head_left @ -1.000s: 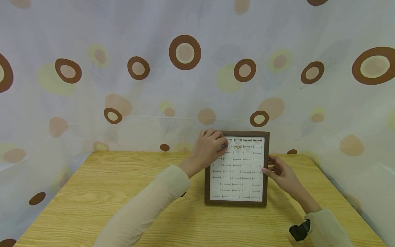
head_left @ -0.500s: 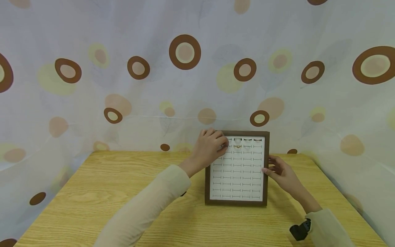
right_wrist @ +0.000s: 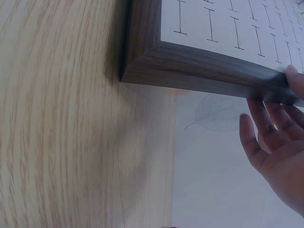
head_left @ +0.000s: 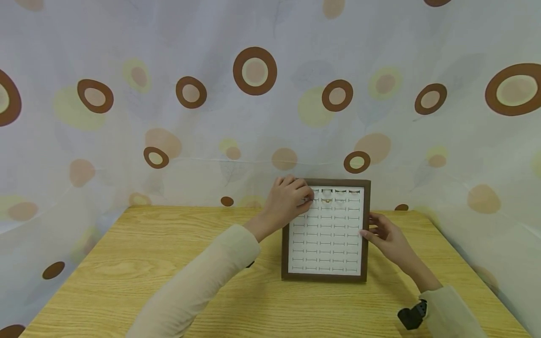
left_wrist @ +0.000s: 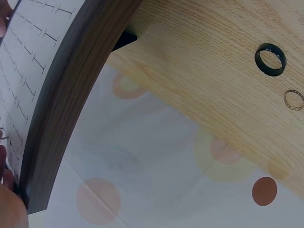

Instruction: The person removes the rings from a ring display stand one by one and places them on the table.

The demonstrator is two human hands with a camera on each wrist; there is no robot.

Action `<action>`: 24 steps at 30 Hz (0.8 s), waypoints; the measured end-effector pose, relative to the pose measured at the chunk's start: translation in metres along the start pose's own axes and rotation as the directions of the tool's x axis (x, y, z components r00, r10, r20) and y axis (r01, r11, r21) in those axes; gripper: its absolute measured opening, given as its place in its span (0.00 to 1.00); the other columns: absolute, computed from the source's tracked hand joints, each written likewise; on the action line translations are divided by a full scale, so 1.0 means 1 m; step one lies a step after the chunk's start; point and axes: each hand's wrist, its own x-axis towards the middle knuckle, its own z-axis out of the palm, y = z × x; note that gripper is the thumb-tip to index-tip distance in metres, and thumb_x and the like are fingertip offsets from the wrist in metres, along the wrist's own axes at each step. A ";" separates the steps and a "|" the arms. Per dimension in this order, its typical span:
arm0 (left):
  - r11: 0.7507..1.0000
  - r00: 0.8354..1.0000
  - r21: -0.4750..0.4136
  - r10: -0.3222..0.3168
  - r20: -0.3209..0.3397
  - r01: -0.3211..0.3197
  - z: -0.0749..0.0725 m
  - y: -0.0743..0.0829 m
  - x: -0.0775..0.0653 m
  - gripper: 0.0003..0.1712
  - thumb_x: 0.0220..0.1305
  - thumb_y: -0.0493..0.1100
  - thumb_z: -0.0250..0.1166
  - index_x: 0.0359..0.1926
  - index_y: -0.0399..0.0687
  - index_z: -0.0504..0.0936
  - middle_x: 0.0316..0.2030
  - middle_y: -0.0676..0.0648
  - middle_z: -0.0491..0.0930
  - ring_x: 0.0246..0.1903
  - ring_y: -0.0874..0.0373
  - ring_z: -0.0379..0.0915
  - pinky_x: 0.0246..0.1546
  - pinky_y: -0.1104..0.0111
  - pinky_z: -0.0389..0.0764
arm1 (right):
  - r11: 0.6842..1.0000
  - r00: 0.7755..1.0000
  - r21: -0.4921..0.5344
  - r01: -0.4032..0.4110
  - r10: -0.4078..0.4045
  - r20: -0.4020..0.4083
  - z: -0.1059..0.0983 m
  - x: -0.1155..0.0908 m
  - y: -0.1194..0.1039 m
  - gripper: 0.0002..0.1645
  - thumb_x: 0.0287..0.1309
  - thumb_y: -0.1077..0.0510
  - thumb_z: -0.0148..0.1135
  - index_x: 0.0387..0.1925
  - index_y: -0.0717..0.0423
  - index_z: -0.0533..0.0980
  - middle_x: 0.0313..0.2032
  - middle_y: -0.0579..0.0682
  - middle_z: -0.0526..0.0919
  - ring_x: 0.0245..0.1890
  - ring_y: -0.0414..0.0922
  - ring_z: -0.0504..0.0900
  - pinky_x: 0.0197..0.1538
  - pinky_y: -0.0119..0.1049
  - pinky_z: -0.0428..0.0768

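An upright ring display board (head_left: 325, 234) with a brown wooden frame and white slotted face stands on the table. Several rings sit in its top row; a gold-coloured ring (head_left: 327, 201) and a pale ring (head_left: 340, 201) are in the second row. At the upper left, my left hand (head_left: 287, 197) has its fingertips against the slots, pinching a thin silvery ring (left_wrist: 4, 134) mostly hidden by the fingers. My right hand (head_left: 386, 237) grips the frame's right side, thumb on the front edge; in the right wrist view its fingers (right_wrist: 270, 128) reach behind the frame.
A black ring (left_wrist: 270, 60) and a gold-coloured openwork ring (left_wrist: 294, 99) lie on the wooden table (head_left: 169, 253), left of the board. A patterned curtain (head_left: 253, 122) hangs behind the table's far edge. A black prop (left_wrist: 126, 42) shows behind the frame.
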 end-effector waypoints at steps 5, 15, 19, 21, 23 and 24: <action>1.000 1.000 -0.015 0.002 -0.002 -0.002 0.001 -0.001 0.000 0.02 0.56 0.49 0.64 0.29 0.60 0.80 0.31 0.59 0.77 0.33 0.61 0.66 0.36 0.69 0.63 | 1.000 1.000 0.009 0.006 -0.006 0.003 0.000 0.000 0.001 0.32 0.60 0.58 0.56 0.61 0.69 0.59 0.51 0.65 0.73 0.41 0.27 0.75 0.42 0.21 0.74; 0.997 1.000 -0.072 0.005 -0.011 -0.006 -0.002 -0.002 -0.001 0.02 0.55 0.48 0.65 0.29 0.59 0.80 0.32 0.59 0.77 0.33 0.61 0.66 0.34 0.68 0.62 | 1.000 1.000 0.016 0.007 -0.007 0.001 0.000 0.000 0.000 0.31 0.60 0.58 0.56 0.60 0.68 0.60 0.51 0.65 0.73 0.41 0.24 0.73 0.42 0.20 0.74; 0.995 1.000 -0.099 0.003 0.005 -0.003 -0.006 -0.002 0.001 0.02 0.56 0.48 0.64 0.30 0.58 0.80 0.32 0.58 0.78 0.34 0.61 0.67 0.34 0.68 0.62 | 1.000 1.000 0.024 0.004 -0.004 0.008 0.000 0.000 -0.001 0.31 0.60 0.59 0.55 0.61 0.68 0.59 0.52 0.65 0.72 0.41 0.24 0.74 0.42 0.21 0.74; 0.995 1.000 -0.105 0.005 0.010 -0.004 -0.008 -0.003 0.001 0.02 0.56 0.48 0.64 0.30 0.58 0.80 0.32 0.58 0.78 0.33 0.61 0.67 0.34 0.69 0.62 | 1.000 1.000 0.030 0.002 -0.002 0.014 0.000 0.000 0.000 0.31 0.60 0.59 0.55 0.61 0.68 0.58 0.52 0.64 0.72 0.41 0.25 0.74 0.42 0.21 0.74; 0.994 1.000 -0.110 0.009 0.010 -0.008 -0.010 -0.003 0.001 0.02 0.56 0.48 0.64 0.30 0.58 0.80 0.33 0.58 0.78 0.33 0.61 0.66 0.33 0.68 0.62 | 0.999 1.000 0.034 0.001 -0.002 0.017 0.000 0.000 0.000 0.31 0.60 0.60 0.55 0.62 0.67 0.58 0.52 0.64 0.72 0.42 0.26 0.75 0.42 0.22 0.75; 0.994 1.000 -0.111 0.011 0.011 -0.010 -0.011 -0.003 0.001 0.02 0.56 0.47 0.64 0.30 0.58 0.79 0.33 0.58 0.78 0.33 0.61 0.66 0.33 0.68 0.62 | 0.999 1.000 0.037 0.000 -0.001 0.018 0.000 0.000 0.000 0.31 0.60 0.60 0.55 0.62 0.67 0.58 0.52 0.64 0.72 0.42 0.26 0.75 0.42 0.22 0.75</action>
